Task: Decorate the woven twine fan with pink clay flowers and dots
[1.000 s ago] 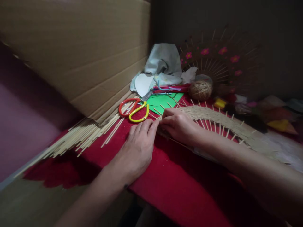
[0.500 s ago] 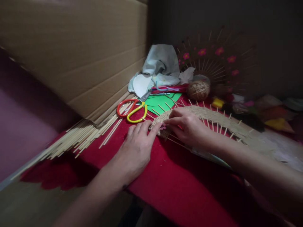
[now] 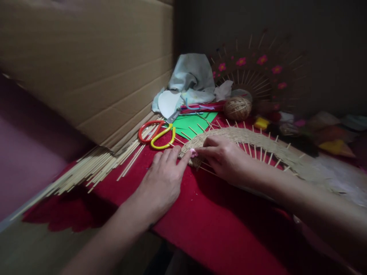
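Observation:
A curved band of woven twine on thin sticks, like a fan (image 3: 229, 134), lies on the red cloth. Its left end sits between the thumb and fingers of my left hand (image 3: 164, 175), which holds it against the table. A small pink flower (image 3: 194, 154) rests on the woven surface close to that end. My right hand (image 3: 228, 158) reaches in from the right with thumb and forefinger closed at the flower; its other fingers are curled and partly hidden. My left thumb tip touches the flower from the other side.
Red-and-yellow-handled scissors (image 3: 160, 133) lie on green sheet (image 3: 190, 125), beside a bundle of sticks (image 3: 91, 168). Behind are a twine ball (image 3: 237, 108) and crumpled cloth (image 3: 193, 72). A finished-looking flowered fan (image 3: 262, 60) stands at the back; cardboard (image 3: 94, 68) rises at left.
The view has shifted slightly. My right fingers have moved a little left on the pink flower, which shows more clearly now. My left hand stays at the woven end.

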{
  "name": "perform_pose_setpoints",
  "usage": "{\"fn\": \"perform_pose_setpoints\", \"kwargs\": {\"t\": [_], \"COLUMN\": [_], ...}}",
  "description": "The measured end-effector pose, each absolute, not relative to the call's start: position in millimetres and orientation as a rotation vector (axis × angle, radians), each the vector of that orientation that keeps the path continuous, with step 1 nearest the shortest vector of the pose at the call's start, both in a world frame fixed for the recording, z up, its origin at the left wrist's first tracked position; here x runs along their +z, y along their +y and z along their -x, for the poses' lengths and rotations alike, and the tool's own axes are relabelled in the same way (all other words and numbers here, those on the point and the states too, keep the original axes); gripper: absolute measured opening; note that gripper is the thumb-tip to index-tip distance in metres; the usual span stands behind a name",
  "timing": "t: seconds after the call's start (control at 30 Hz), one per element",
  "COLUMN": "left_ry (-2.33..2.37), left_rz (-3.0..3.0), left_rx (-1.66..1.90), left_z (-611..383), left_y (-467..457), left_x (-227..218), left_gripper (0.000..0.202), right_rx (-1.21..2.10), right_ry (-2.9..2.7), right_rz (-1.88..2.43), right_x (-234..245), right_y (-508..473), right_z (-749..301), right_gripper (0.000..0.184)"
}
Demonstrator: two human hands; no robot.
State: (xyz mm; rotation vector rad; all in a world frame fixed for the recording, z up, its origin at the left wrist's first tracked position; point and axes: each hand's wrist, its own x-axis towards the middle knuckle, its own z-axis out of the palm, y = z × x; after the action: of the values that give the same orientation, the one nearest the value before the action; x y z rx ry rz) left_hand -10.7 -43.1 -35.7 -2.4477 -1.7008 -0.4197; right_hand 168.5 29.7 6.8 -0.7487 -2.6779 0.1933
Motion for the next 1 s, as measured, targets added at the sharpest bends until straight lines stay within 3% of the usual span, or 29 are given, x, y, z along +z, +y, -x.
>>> {"fn": "perform_pose_setpoints", "kwargs": {"t": [0.27,0.67,0.87,1.0], "left_ry": [-1.686,-1.63,-1.692,-1.787], "left_rz": [2.499,2.509,2.533,2.459], "left_rx": [-0.557,-0.478,-0.652,-0.812], "left_z": [14,13,14,14], "left_y": [-43,-43,-45,-46], "left_x": [-38,-37,-35,-32], "left_gripper": [0.057,0.057,0.055,0.051], "right_rx": [0.117,-0.036,0.003,-0.156], "right_ry": [-2.776,-2.836,-2.775,-2.859], "right_rz": [0.756,0.747,0.848,0.982], "right_x": [8,0,11,16], "right_y": [21,23,17,8], "right_z": [-172,-173,-173,-170], "right_gripper": [0.027,0.025,0.024,0.015]}}
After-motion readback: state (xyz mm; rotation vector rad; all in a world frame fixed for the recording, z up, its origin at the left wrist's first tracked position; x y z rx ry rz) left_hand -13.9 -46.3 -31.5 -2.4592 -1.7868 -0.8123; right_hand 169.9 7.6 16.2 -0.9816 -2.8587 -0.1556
